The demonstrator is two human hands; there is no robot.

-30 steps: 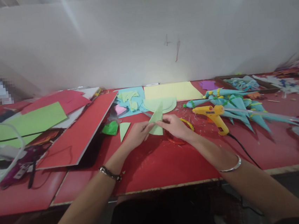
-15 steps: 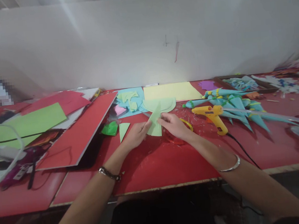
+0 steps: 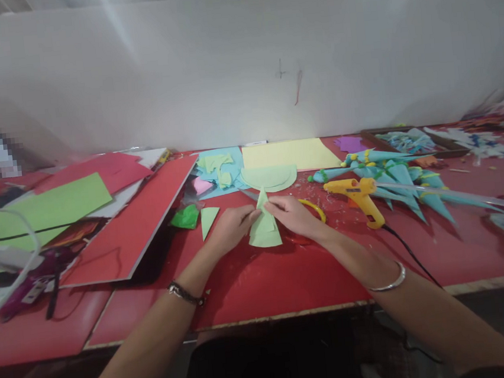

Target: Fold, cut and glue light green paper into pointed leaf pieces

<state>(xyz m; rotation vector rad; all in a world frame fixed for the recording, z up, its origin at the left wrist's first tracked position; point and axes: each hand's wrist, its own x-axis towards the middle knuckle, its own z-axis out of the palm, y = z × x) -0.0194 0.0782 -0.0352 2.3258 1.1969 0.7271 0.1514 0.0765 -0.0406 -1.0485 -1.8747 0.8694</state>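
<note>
In the head view, the left hand [image 3: 237, 225] and right hand [image 3: 293, 213] meet over the middle of the red table [image 3: 283, 287], fingers and thumbs pinching the upper part of a folded, pale green piece [image 3: 265, 235] between them. Its narrow end points far, its wide end near; whether it touches the table I cannot tell.

A green wedge [image 3: 209, 220] lies just left of the left hand, with a green packet [image 3: 186, 217] further left. A yellow ring [image 3: 319, 209] lies beside the right hand. Farther right are a glue gun [image 3: 367, 201] and blue cones [image 3: 405, 179]. On the far side, half-round sheets [image 3: 269, 177] lie near a yellow sheet [image 3: 291, 154].
</note>
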